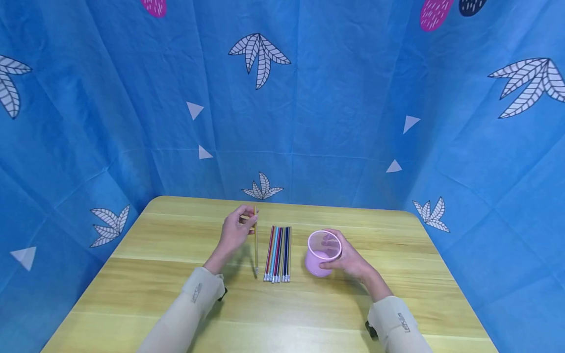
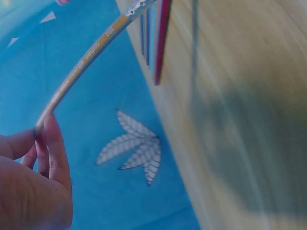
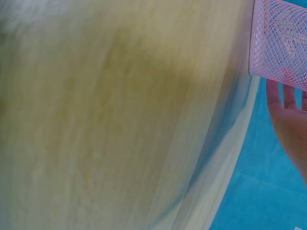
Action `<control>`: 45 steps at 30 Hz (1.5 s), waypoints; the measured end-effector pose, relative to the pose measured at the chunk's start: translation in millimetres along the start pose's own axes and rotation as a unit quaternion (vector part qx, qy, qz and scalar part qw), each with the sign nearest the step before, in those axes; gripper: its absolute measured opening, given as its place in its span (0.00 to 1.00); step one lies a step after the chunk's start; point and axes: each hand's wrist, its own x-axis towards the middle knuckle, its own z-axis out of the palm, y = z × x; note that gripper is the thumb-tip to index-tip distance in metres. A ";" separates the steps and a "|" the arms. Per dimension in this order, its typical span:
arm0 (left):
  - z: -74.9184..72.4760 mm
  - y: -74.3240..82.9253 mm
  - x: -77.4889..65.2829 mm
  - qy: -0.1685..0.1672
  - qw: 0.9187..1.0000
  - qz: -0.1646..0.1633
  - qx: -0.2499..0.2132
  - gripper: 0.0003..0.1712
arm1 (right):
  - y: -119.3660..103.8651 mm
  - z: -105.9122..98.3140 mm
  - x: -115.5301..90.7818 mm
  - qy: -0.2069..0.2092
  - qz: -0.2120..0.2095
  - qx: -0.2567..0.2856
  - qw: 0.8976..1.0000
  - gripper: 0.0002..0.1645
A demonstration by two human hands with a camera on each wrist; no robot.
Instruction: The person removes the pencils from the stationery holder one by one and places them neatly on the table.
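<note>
Between its thumb and fingertips, my left hand pinches a yellow wooden pencil near one end. The pencil's eraser end points toward me in the head view; small lettering shows along its side in the left wrist view. Right of it, several pencils in red, light blue, dark blue and wood tones lie side by side on the table, eraser ends toward me. My right hand grips a pink mesh pencil cup from its right side, thumb in front and fingers behind. The cup's opening faces up, tilted a little toward me.
The wood-grain table has rounded far corners. Blue cloth with leaf and triangle prints hangs behind it and along both sides. Shadows of the hands fall on the tabletop.
</note>
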 end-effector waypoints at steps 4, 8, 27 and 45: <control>0.9 -10.3 5.9 -0.009 1.000 -0.021 0.007 0.11 | -0.3 -0.2 -0.1 0.004 0.004 -0.004 1.000 0.62; 3.6 -18.7 11.6 -0.022 0.999 -0.044 0.014 0.12 | -0.5 -0.2 -0.2 0.007 0.009 -0.008 1.000 0.63; 25.4 -43.9 33.6 -0.016 0.989 -0.138 0.046 0.10 | -1.3 -0.3 -0.3 0.003 0.006 -0.005 1.000 0.62; 36.4 -55.9 37.4 -0.009 0.982 -0.183 0.039 0.11 | -1.1 0.1 0.1 0.007 0.010 -0.001 1.000 0.63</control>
